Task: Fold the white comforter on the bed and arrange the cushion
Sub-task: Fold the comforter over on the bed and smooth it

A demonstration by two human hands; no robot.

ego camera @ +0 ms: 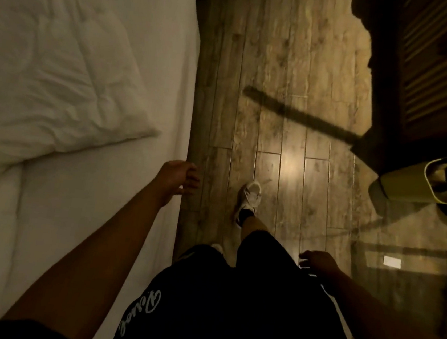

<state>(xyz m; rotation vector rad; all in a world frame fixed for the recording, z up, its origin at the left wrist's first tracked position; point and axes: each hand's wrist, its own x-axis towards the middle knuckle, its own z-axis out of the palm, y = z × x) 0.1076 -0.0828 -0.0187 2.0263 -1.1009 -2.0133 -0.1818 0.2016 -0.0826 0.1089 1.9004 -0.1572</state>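
The white comforter (60,72) lies folded and puffy on the bed (180,53) at the left, with one corner pointing toward the bed's right edge. My left hand (179,178) hangs over that edge just below the corner, fingers apart, holding nothing. My right hand (317,261) is low at the right beside my thigh, fingers loosely spread and empty. No cushion is in view.
A wooden plank floor (296,80) runs alongside the bed, and my white shoe (249,200) steps forward on it. A yellow-green bag (410,182) sits at the right beside dark slatted furniture (437,68).
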